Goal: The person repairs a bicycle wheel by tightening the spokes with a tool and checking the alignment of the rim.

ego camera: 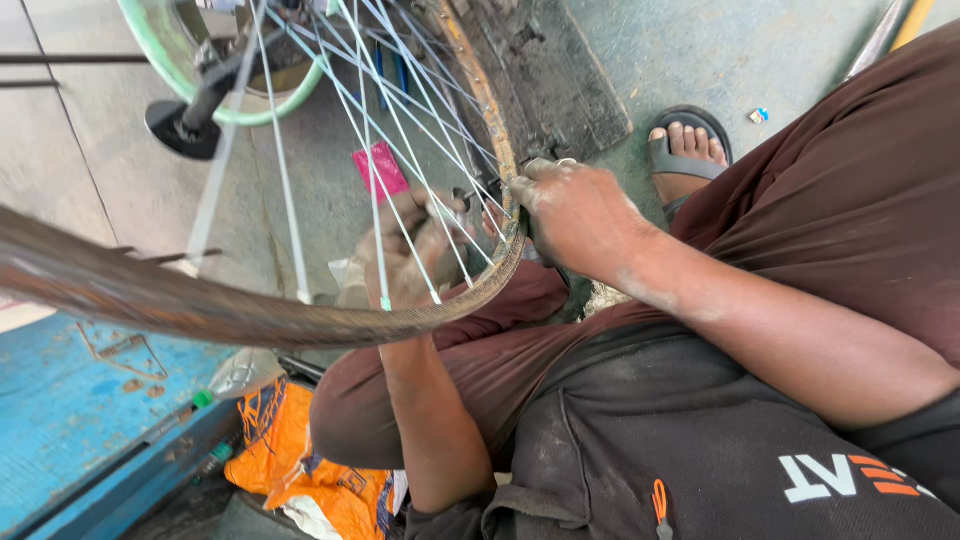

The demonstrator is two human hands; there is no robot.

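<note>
- The right hand grips the rusty rim of the bicycle wheel, fingers curled over its edge
- The left hand sits behind the spokes, clenched around something I cannot make out
- The wheel rests over the person's lap, above an orange bag on the floor

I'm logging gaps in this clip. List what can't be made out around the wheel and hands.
Head view:
- Left hand: behind the spokes and rim; its grip can't be told.
- Right hand: fingertips hidden at the rim's edge.
- Rim: near part blurred; top cut off by the frame.
- Orange bag: contents hidden.
</note>
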